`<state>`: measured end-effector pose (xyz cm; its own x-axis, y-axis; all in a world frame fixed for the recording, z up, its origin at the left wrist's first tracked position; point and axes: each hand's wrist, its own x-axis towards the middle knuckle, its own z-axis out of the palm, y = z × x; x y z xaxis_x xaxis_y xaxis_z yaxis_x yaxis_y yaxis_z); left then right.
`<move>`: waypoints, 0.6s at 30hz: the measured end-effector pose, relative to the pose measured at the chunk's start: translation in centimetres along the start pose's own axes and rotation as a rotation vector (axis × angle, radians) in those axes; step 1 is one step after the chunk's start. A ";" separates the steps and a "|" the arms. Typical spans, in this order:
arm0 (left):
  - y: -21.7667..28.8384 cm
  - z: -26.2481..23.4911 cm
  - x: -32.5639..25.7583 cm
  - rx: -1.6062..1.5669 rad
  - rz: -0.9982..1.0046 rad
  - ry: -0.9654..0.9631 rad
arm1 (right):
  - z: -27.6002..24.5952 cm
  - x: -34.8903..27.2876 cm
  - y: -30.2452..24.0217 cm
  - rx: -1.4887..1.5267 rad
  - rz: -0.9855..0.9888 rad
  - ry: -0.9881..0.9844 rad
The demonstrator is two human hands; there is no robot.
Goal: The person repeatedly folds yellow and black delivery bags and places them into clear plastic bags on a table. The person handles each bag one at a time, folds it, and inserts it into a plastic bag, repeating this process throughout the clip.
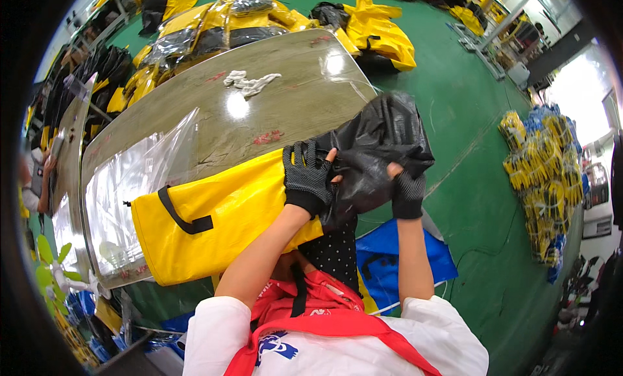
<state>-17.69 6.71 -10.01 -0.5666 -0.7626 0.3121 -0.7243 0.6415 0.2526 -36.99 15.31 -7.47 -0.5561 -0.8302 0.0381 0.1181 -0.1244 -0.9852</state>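
A long bag with a yellow body (220, 207) and a black end (379, 139) lies across the near side of the table, the black part bunched up past the table's edge. A black strap (182, 214) is fixed on the yellow part. My left hand (308, 178), in a black fingerless glove, rests where yellow meets black, its fingers stretched out over the material. In a matching glove, my right hand (407, 188) is closed on the crumpled black end. Its thumb shows; the other fingers are partly hidden by the fabric.
On the glossy table (175, 142) are clear plastic sheets (139, 188) and a white glove-like cloth (250, 83). Yellow-black bags (220, 25) are heaped behind it. A blue bag (409, 256) is below my right forearm. Bundled goods (544, 175) stand right; another person (39, 178) works far left.
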 end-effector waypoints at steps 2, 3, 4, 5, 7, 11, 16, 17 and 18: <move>-0.8 -0.8 0.3 -0.024 0.013 -0.055 | 5.4 -4.1 -3.5 -0.885 -0.504 -0.322; -2.0 -0.6 -0.7 -0.260 -0.033 -0.153 | 8.2 -5.9 -5.5 -1.049 -0.709 -0.556; -3.1 -0.8 -1.8 -0.488 -0.099 -0.237 | 10.2 -7.5 -4.7 -1.036 -0.728 -0.635; -4.8 -1.5 -3.4 -0.487 -0.114 -0.320 | 11.6 -8.2 -2.8 -1.037 -0.844 -0.715; -9.4 -3.5 -6.4 -0.476 -0.142 -0.475 | 13.6 -10.2 0.0 -1.212 -0.811 -0.830; -17.9 -10.4 -15.0 0.123 0.008 -0.178 | 14.9 -10.3 0.6 -1.471 -0.568 -0.963; -20.4 -13.4 -27.5 0.283 -0.387 0.255 | 19.6 -8.9 -0.7 -1.285 -0.659 -0.929; -20.5 -12.8 -29.0 0.267 -0.537 0.355 | 20.5 -9.1 0.7 -1.138 -0.764 -0.840; -21.6 -11.1 -31.5 0.192 -0.748 0.422 | 21.2 -9.6 2.3 -1.121 -0.831 -0.828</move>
<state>20.18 17.82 -15.08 0.2477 -0.8587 0.4487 -0.9224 -0.0674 0.3802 -13.93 11.51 -6.57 0.4585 -0.8355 0.3031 -0.8058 -0.5346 -0.2549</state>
